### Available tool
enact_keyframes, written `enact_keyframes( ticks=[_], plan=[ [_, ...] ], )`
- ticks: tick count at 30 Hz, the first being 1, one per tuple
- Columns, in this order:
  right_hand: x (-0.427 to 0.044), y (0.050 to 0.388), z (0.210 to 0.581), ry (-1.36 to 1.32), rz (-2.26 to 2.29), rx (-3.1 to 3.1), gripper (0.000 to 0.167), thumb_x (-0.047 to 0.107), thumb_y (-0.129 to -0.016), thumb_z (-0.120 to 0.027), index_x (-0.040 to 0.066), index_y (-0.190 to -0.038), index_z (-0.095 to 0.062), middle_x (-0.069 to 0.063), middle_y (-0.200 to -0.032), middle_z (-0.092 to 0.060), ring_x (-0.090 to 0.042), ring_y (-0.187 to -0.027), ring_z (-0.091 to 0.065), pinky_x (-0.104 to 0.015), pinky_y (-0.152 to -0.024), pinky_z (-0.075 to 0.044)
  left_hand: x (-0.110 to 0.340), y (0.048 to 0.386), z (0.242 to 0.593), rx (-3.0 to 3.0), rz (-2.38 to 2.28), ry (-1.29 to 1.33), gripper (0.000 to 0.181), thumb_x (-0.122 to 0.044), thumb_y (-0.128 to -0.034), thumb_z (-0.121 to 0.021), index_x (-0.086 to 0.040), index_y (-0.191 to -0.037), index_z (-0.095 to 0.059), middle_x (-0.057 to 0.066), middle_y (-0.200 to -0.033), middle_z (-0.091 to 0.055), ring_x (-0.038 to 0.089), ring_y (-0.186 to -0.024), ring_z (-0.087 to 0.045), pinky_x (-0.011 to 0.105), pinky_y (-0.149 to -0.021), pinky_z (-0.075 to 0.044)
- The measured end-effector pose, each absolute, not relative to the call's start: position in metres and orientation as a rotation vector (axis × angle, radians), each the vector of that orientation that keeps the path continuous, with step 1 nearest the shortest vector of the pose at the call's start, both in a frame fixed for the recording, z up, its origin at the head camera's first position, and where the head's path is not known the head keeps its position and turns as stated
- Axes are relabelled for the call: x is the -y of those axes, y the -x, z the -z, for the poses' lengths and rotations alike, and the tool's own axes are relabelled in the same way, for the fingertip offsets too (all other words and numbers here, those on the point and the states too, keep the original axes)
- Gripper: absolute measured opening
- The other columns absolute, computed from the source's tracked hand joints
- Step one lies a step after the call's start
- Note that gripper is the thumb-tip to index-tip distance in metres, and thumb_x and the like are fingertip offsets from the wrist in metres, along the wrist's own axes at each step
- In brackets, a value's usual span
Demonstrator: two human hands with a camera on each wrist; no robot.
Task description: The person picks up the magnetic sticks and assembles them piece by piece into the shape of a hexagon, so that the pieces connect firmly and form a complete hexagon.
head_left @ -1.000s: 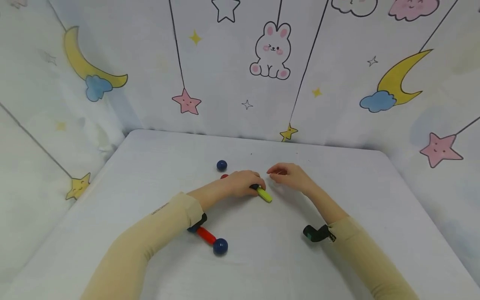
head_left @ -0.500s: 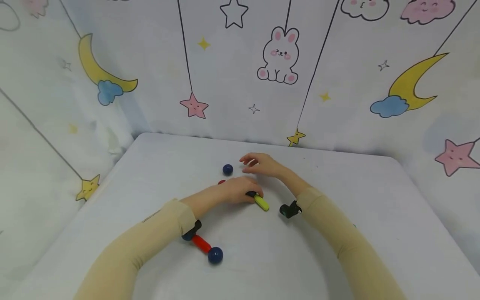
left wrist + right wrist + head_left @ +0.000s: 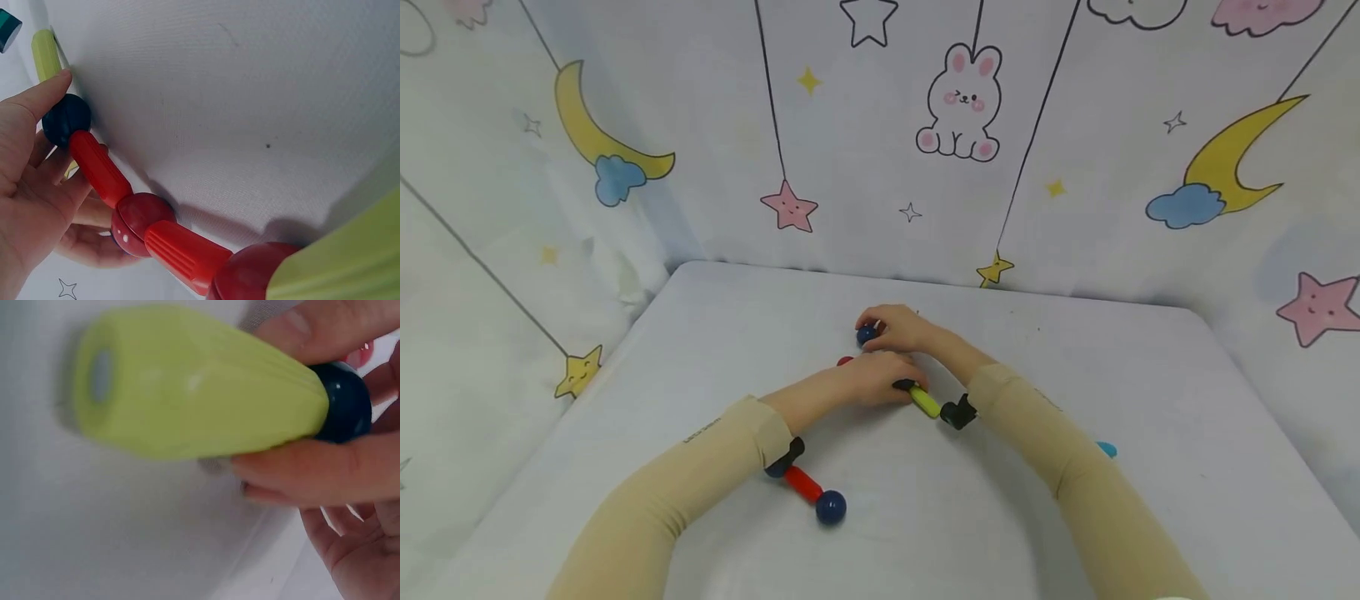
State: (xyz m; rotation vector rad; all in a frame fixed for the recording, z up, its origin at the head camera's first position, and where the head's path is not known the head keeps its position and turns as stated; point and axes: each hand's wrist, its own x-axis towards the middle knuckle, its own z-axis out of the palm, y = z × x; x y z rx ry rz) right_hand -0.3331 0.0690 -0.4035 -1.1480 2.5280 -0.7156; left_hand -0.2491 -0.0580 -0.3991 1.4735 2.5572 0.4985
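Note:
My left hand (image 3: 883, 379) pinches a dark blue ball (image 3: 65, 120) of a magnetic ball-and-rod chain. From that ball stick out a yellow-green rod (image 3: 925, 402) and a red rod (image 3: 100, 167). Along the chain follow a dark red ball (image 3: 142, 224), a second red rod (image 3: 187, 253) and another dark red ball (image 3: 253, 275). Farther back, my right hand (image 3: 901, 327) has fingers and thumb around a loose dark blue ball (image 3: 867, 335). In the right wrist view the yellow-green rod (image 3: 200, 387) fills the foreground; the loose ball does not show clearly there.
A red rod (image 3: 803, 483) with a dark blue ball (image 3: 831, 507) at its end lies near my left sleeve. A light blue piece (image 3: 1107, 449) peeks out behind the right forearm. The white table (image 3: 737, 308) meets a printed cloth (image 3: 865, 167) at the back.
My right hand has moved left across the table and taken hold of the loose dark blue ball, which has shifted slightly right. My left hand stays nearly still on the chain.

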Motion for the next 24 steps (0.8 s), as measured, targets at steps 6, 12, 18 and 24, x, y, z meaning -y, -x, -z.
enact_keyframes(
  ticks=[6,12,18,24],
  plan=[
    [-0.107,0.317,0.404,0.919,0.835,-2.6,0.033,0.015,-0.089,-0.07,0.007,-0.12,-0.062,-0.011,-0.121,-0.062,-0.025,-0.108,-0.06,-0.037,-0.094,-0.047,0.055,0.247,0.397,-2.562,-0.472,-1.336,0.026,-0.016,-0.0916,-0.069,-0.014,-0.117,-0.068,0.001,-0.116,-0.064,0.018,-0.112,-0.055,0.034,-0.096,-0.045],
    [-0.15,0.289,0.407,0.584,1.027,-2.589,0.039,0.022,-0.088,-0.072,0.008,-0.123,-0.06,-0.013,-0.125,-0.06,-0.027,-0.111,-0.058,-0.038,-0.088,-0.05,0.054,0.244,0.396,-2.555,-0.515,-1.261,0.024,-0.019,-0.0919,-0.07,-0.014,-0.115,-0.067,0.003,-0.115,-0.062,0.019,-0.106,-0.057,0.035,-0.096,-0.045],
    [-0.182,0.254,0.415,0.362,1.155,-2.542,0.045,0.028,-0.086,-0.074,0.01,-0.125,-0.059,-0.011,-0.125,-0.06,-0.027,-0.11,-0.057,-0.037,-0.084,-0.05,0.054,0.243,0.398,-2.567,-0.52,-1.265,0.022,-0.021,-0.0919,-0.07,-0.016,-0.113,-0.067,0.002,-0.112,-0.063,0.018,-0.102,-0.057,0.032,-0.094,-0.045],
    [-0.195,0.218,0.417,0.314,1.179,-2.553,0.045,0.031,-0.085,-0.075,0.015,-0.126,-0.063,-0.006,-0.118,-0.064,-0.024,-0.104,-0.058,-0.034,-0.077,-0.048,0.054,0.245,0.398,-2.559,-0.545,-1.263,0.022,-0.021,-0.0918,-0.07,-0.016,-0.113,-0.067,0.0,-0.111,-0.063,0.017,-0.102,-0.057,0.032,-0.094,-0.045]
  ],
)
